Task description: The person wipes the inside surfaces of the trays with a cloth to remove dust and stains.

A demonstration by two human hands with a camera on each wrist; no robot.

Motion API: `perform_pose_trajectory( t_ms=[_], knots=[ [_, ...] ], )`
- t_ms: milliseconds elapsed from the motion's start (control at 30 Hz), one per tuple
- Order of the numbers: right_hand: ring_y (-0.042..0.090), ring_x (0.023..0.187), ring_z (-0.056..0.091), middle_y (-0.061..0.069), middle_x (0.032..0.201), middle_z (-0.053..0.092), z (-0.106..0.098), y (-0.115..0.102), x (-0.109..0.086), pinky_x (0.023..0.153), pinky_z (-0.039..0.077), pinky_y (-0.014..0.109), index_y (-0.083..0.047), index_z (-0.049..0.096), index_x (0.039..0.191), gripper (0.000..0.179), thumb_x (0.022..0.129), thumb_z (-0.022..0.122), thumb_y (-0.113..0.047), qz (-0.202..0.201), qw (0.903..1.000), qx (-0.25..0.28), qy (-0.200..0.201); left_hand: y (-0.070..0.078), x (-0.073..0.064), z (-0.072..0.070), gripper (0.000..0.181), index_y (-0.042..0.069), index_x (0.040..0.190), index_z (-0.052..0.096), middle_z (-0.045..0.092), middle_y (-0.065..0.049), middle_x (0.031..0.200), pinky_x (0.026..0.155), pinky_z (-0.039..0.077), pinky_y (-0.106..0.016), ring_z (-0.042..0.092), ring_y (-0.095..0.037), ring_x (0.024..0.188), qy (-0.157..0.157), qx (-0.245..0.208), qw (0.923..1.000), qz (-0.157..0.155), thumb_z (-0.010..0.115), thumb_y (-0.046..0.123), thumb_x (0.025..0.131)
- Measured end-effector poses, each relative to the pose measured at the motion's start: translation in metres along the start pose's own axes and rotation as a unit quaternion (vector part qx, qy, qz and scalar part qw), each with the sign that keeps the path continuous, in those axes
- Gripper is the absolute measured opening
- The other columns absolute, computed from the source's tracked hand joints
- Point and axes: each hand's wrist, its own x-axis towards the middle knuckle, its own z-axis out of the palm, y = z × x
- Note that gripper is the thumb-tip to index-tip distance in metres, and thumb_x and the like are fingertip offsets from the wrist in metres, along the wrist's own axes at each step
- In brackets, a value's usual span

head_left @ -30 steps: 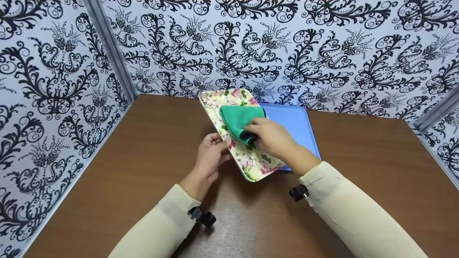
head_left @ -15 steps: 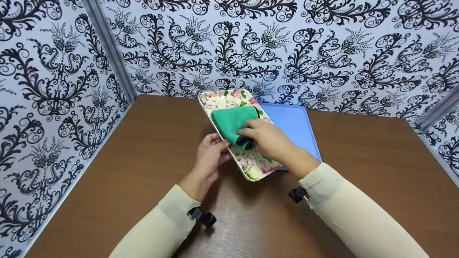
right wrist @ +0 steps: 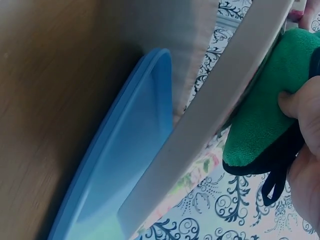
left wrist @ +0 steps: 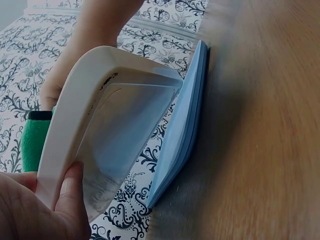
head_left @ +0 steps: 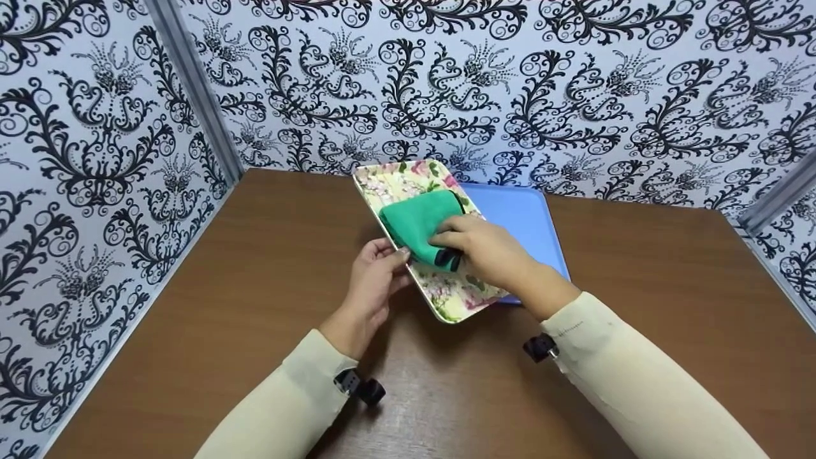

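My left hand (head_left: 373, 274) grips the left edge of a floral tray (head_left: 440, 294), which is held tilted above the table. In the left wrist view the thumb and fingers pinch the rim, and the tray's pale underside (left wrist: 132, 130) faces that camera. With my right hand (head_left: 488, 248) I hold a folded green cloth (head_left: 417, 220) with black trim against the tray's patterned face. Up close in the right wrist view, the thumb presses into the green cloth (right wrist: 265, 105), and a black loop hangs from its edge. Part of the patterned face is covered by cloth and hand.
Behind and right of the floral tray, a blue tray (head_left: 526, 220) lies on the brown table (head_left: 656, 274), partly hidden. In the left wrist view it looks like stacked blue layers. Patterned walls (head_left: 446, 83) stand at the back and sides.
The right hand has slid the green cloth left and slightly toward the near side across the floral tray, then a little back right. The left hand and tray stay nearly still.
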Motion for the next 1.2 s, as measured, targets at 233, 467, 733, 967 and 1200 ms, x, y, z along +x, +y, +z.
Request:
perform_pose_trajectory(
  t_ms=[233, 467, 733, 967, 1200],
  knots=[
    [0.035, 0.118, 0.066, 0.012, 0.127, 0.069, 0.002, 0.01, -0.005, 0.103, 0.056, 0.051, -0.015, 0.075, 0.124, 0.043, 0.084, 0.079, 0.0, 0.038, 0.9992, 0.007, 0.002, 0.002, -0.001, 0.001, 0.02, 0.001, 0.117, 0.055, 0.063, -0.003, 0.097, 0.062, 0.056, -0.024, 0.064, -0.011, 0.077, 0.0, 0.0, 1.0, -0.001, 0.063, 0.001, 0.098],
    [0.036, 0.123, 0.065, 0.012, 0.129, 0.068, 0.006, 0.021, -0.009, 0.106, 0.054, 0.052, -0.016, 0.074, 0.127, 0.05, 0.084, 0.068, 0.01, 0.074, 0.9971, 0.019, 0.003, 0.002, -0.001, 0.001, 0.02, 0.001, 0.115, 0.055, 0.063, -0.004, 0.098, 0.061, 0.056, -0.024, 0.065, -0.011, 0.077, 0.0, -0.008, 1.0, 0.004, 0.062, -0.001, 0.097],
    [0.036, 0.126, 0.063, 0.01, 0.132, 0.067, 0.008, 0.024, -0.016, 0.105, 0.054, 0.053, -0.016, 0.072, 0.131, 0.062, 0.08, 0.057, 0.017, 0.123, 0.9922, 0.017, 0.006, 0.002, -0.001, 0.001, 0.022, 0.0, 0.118, 0.054, 0.061, -0.004, 0.1, 0.064, 0.058, -0.026, 0.065, -0.012, 0.079, -0.004, -0.012, 0.9999, 0.006, 0.062, -0.001, 0.097],
    [0.037, 0.122, 0.063, 0.013, 0.129, 0.067, 0.008, 0.016, -0.021, 0.105, 0.054, 0.053, -0.014, 0.074, 0.128, 0.06, 0.079, 0.058, 0.017, 0.138, 0.9894, 0.04, 0.023, 0.004, -0.003, 0.001, 0.021, -0.001, 0.118, 0.054, 0.061, -0.004, 0.099, 0.063, 0.058, -0.025, 0.065, -0.012, 0.078, -0.009, -0.011, 0.9998, 0.012, 0.061, -0.001, 0.098],
    [0.038, 0.122, 0.063, 0.015, 0.128, 0.067, 0.008, 0.001, -0.021, 0.107, 0.053, 0.053, -0.013, 0.074, 0.127, 0.055, 0.081, 0.06, 0.015, 0.146, 0.9872, 0.053, 0.034, 0.006, -0.004, 0.002, 0.021, 0.0, 0.117, 0.055, 0.062, -0.004, 0.1, 0.065, 0.059, -0.026, 0.065, -0.013, 0.079, -0.009, -0.011, 0.9998, 0.01, 0.061, -0.001, 0.098]
  ],
)
